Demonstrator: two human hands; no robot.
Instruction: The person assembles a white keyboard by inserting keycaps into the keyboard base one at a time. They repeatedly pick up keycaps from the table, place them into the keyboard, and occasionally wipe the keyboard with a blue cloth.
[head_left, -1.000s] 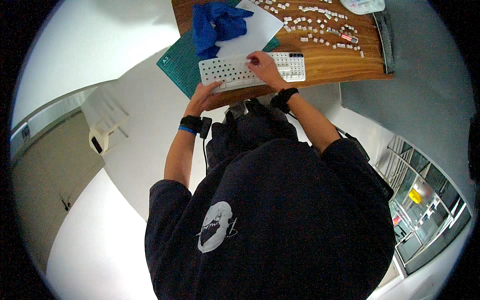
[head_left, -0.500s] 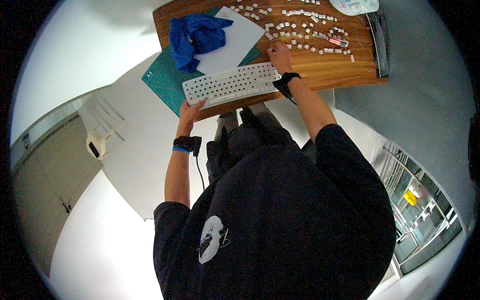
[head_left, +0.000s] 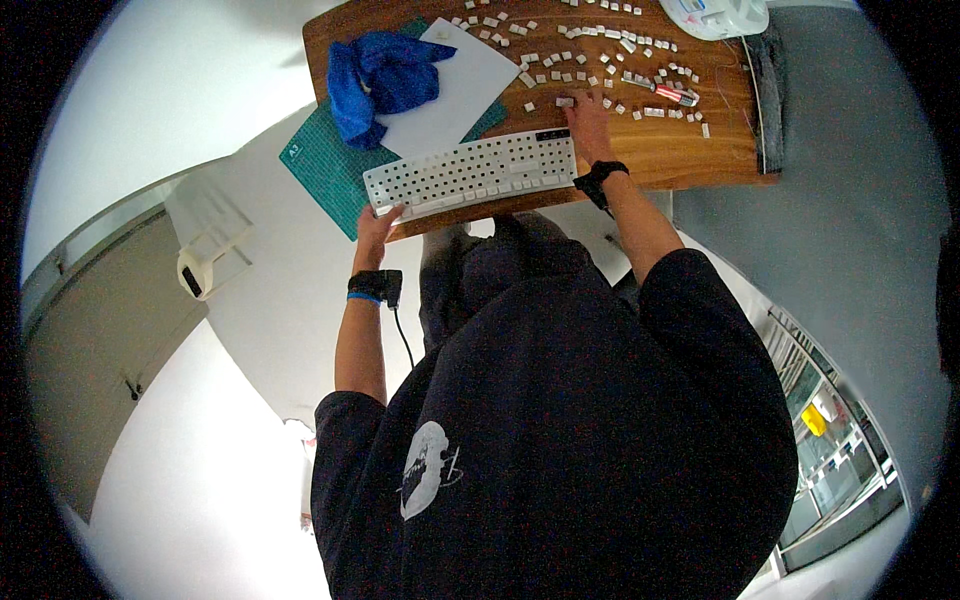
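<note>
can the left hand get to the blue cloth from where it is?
Probably yes. The left hand rests at the keyboard's left end; the blue cloth lies just beyond, with only the green mat between.

dark short-sleeved shirt (head_left: 560, 420), black wristbands (head_left: 598, 180)

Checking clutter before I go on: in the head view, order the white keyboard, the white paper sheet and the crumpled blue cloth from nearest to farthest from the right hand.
1. White keyboard: just beside the right hand, toward the person's left.
2. White paper sheet: beyond the keyboard's left half.
3. Crumpled blue cloth: farthest, at the wooden desk's left end.
</note>
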